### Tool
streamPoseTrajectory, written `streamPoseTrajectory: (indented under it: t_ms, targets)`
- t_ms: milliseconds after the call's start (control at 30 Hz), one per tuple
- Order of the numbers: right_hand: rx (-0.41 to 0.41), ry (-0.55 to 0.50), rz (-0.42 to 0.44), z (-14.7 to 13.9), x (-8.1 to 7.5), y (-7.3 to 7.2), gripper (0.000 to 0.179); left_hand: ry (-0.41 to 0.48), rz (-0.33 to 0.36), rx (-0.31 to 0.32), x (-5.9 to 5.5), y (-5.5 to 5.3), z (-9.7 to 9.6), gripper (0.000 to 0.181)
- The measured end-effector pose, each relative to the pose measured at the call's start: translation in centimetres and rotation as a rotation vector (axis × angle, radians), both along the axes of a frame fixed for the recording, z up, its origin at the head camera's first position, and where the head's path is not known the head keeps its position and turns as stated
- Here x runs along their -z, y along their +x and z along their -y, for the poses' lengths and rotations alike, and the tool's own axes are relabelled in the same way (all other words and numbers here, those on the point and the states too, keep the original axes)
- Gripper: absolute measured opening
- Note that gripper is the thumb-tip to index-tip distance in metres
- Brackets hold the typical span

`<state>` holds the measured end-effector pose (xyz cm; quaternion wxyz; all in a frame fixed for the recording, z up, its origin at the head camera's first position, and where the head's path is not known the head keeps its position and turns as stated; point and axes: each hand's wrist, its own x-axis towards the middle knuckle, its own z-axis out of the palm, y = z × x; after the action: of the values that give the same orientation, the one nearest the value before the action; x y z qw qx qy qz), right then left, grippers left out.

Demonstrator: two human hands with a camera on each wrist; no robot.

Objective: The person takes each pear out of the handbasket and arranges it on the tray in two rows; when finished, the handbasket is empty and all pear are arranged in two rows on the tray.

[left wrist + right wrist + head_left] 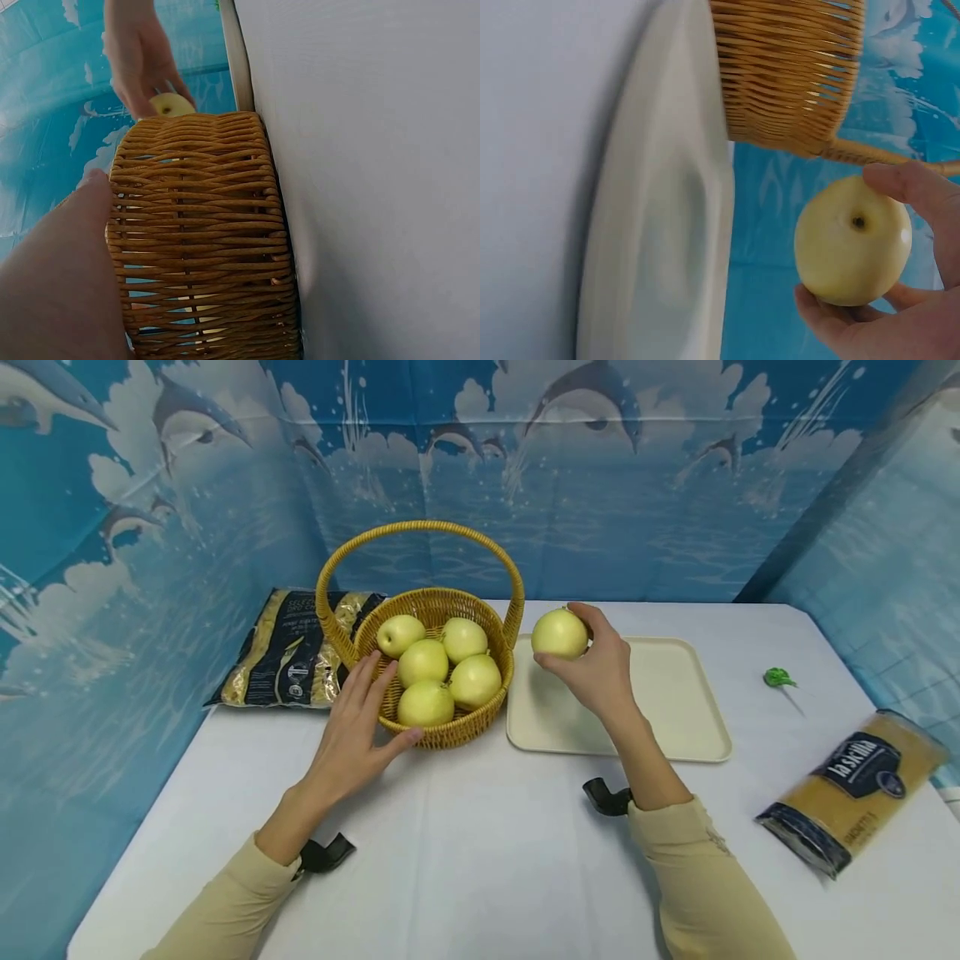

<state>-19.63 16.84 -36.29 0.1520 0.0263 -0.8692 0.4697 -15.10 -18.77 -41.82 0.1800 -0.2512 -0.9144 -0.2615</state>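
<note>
My right hand (600, 664) pinches a pale yellow-green apple (559, 634) between thumb and fingers, above the left part of a cream tray (675, 702). In the right wrist view the apple (853, 244) shows its dark dimple, and the tray (712, 225) lies apart from it. Several similar apples (423, 662) lie in a woven wicker basket (450, 734) with a tall arched handle. My left hand (352, 735) rests at the basket's left front rim, fingers extended and thumb along the front. In the left wrist view the thumb (82, 217) is beside the wicker wall (202, 217).
A black and gold food packet (288, 652) lies left of the basket, partly behind it. To the right are a small green lollipop-like thing (778, 677) on a stick and a pasta packet (855, 789). A dolphin-print cloth (480, 502) encloses the white table (480, 843).
</note>
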Motion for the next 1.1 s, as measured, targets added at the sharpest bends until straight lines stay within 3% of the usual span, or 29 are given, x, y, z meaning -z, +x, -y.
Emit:
streamPoseTrajectory:
  t_ms: [300, 567, 1100]
  targets:
    - [0.007, 0.020, 0.130, 0.9, 2.8, -3.3, 0.085, 0.004, -0.001, 0.004, 0.7, -0.3, -0.3, 0.100]
    - [-0.013, 0.043, 0.166, 1.8, 4.4, -4.5, 0.084, -0.001, -0.010, 0.005, 0.4, -0.2, -0.1, 0.099]
    - [-0.075, 0.062, 0.211, 0.9, 2.2, -3.9, 0.091, -0.006, -0.022, -0.001, 0.3, 0.0, 0.0, 0.101]
